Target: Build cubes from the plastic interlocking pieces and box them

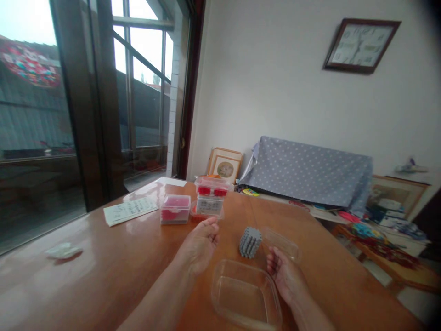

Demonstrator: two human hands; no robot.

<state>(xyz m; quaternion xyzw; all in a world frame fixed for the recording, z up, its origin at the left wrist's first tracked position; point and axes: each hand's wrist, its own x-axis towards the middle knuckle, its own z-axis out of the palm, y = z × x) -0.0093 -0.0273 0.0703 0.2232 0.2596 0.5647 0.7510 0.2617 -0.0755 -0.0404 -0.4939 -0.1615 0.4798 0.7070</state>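
While the left hand (201,243) and the right hand (284,273) rest half-curled, seemingly empty, on the table (103,276), the grey block (250,241) between them looks not yet grasped and calls for a wider grip.

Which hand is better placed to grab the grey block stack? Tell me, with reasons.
Probably the right hand: it rests just beside the grey block stack, palm turned toward it. The left hand lies farther off.

A paper sheet (130,210) lies on the wooden table (103,271) beside a red-filled plastic box (175,209) and stacked clear boxes (211,197). A wall clock (361,44) hangs above a polka-dot cloth (310,172).
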